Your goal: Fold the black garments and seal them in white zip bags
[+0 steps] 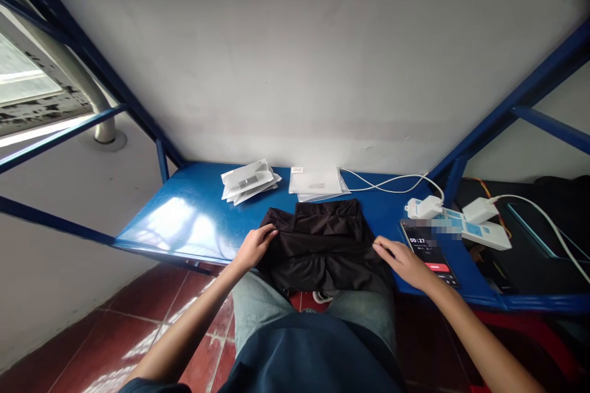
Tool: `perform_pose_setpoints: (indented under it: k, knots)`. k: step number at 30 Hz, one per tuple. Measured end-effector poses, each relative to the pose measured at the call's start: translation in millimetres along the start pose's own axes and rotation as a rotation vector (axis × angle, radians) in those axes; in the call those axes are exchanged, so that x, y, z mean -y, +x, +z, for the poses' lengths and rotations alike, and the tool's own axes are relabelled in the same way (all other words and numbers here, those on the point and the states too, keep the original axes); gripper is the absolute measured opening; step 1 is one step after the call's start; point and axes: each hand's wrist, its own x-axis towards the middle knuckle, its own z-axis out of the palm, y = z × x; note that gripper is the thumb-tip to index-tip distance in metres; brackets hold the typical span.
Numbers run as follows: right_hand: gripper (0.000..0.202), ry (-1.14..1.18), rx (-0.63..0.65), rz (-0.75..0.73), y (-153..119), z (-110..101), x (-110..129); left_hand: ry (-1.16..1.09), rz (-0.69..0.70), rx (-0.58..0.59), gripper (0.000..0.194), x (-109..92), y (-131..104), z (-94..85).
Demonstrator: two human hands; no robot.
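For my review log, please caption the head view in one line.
Two bare hands, left and right, grip a black garment at the edge of a blue table.

Blue table [203, 181]: packets [249, 182], black garment [322, 245], phone [426, 252], power strip [491, 233], white cable [391, 185].

Daylight from upper left, through the window [25, 70]. Blown-out glare on left of table [175, 221], bright streaks on floor [184, 313]. Wall [295, 61] evenly lit, greyish. Right side dim, dark under table. Black cloth [322, 245] low on detail. Wide-angle stretch at edges. Pixelated patch over power strip [488, 233] and phone [426, 252].
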Motion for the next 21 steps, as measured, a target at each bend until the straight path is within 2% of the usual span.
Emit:
perform_pose_setpoints:
  k: [4,7,10,12,13,16,19,21]
  knots:
    - [0.036,-0.079,-0.088,0.074,34.5,3.8,-1.0,0.068,-0.025,-0.104,0.02,0.8,8.2,7.8]
    - [0.032,-0.159,-0.162,0.098,48.2,9.6,9.1,0.145,-0.055,-0.234,0.026,1.1,6.0,5.0]
    - [0.037,-0.253,-0.38,0.095,51.7,22.5,43.0,0.263,-0.082,-0.453,0.03,-4.7,-8.3,0.9]
    - [0.042,-0.21,-0.477,0.009,54.9,40.7,75.3,0.315,-0.047,-0.556,0.029,-16.0,-20.2,8.1]
    - [0.045,-0.152,-0.457,-0.059,57.6,53.1,90.8,0.325,0.0,-0.548,0.031,-23.1,-25.2,15.9]
    - [0.052,-0.08,-0.247,-0.177,67.3,95.5,117.7,0.353,0.139,-0.339,0.041,-41.3,-32.6,48.4]
    - [0.057,-0.174,-0.138,-0.131,72.8,125.0,107.0,0.393,0.084,-0.215,0.051,-40.2,-32.2,69.7]
    - [0.059,-0.22,-0.117,-0.12,75.1,129.7,92.9,0.339,0.095,-0.188,0.052,-28.2,-33.3,68.5]
